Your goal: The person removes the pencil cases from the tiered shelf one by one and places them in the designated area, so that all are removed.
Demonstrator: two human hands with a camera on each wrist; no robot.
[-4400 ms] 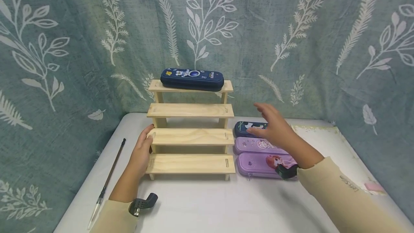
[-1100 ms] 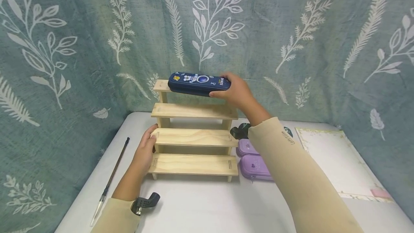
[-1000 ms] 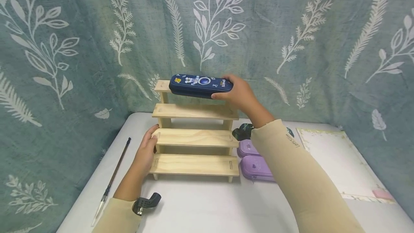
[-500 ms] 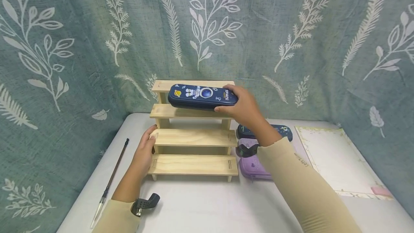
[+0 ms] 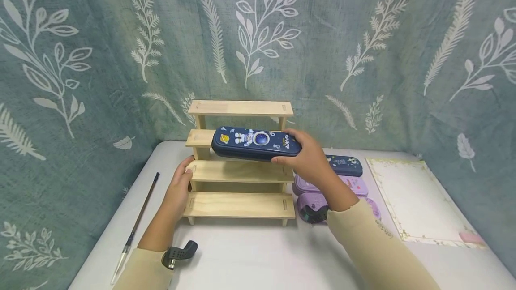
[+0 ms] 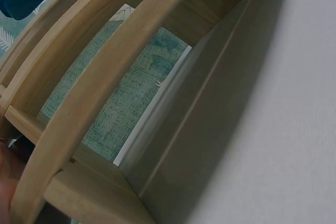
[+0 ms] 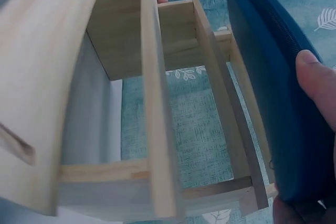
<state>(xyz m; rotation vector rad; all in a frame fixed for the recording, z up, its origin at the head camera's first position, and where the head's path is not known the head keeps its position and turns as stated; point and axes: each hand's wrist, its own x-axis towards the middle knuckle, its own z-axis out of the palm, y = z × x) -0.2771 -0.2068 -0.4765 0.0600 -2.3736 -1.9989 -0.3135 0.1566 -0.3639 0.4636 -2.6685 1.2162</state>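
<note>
My right hand [image 5: 308,155] grips the right end of a navy pencil case [image 5: 255,143] printed with an astronaut and the word SPACE. The case is held in front of the second-highest step of a four-step wooden display rack [image 5: 238,205], overlapping that step in the head view. In the right wrist view my thumb [image 7: 315,80] presses beside the zipper of the pencil case [image 7: 283,87]. My left hand [image 5: 177,191] holds the rack's left side at the third step down, thumb at the shelf end. Only a bit of that hand shows in the left wrist view.
Right of the rack lie a dark patterned pencil case [image 5: 344,165] and two purple ones, partly behind my right forearm. Farther right is a bordered sheet [image 5: 423,200] with a pink block [image 5: 470,237]. A long brush [image 5: 139,218] lies left; a leaf-patterned curtain [image 5: 322,35] hangs behind.
My right hand has taken hold of the navy pencil case, lifted it off the top step and brought it down and forward to the second step's height. My left hand stays on the rack.
</note>
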